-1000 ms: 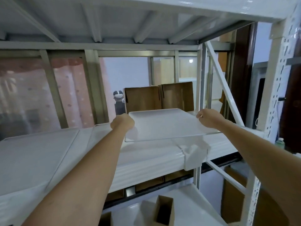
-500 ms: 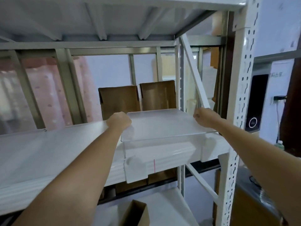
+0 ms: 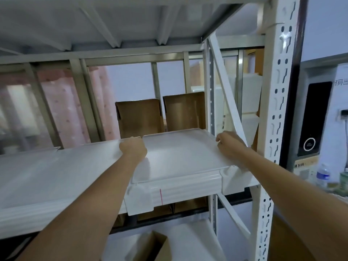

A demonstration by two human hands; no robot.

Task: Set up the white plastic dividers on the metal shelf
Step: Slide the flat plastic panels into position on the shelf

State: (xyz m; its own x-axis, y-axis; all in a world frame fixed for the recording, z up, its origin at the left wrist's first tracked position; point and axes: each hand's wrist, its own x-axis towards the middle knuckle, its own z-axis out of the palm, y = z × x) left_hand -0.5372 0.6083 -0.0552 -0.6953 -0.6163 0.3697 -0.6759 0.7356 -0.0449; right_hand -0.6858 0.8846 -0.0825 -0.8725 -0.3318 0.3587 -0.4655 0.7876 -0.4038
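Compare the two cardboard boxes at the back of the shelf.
The left box has its top lower in the picture than the right box. The left box is nearer the left hand; the right box stands beside the rear post. Both are brown, upright, side by side, with their bottoms hidden behind the white divider.

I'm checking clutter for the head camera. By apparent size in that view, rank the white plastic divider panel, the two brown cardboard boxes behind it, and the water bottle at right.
1. White plastic divider panel
2. Two brown cardboard boxes: alike, unranked
3. Clear plastic water bottle

Nearness enlarges the panel.
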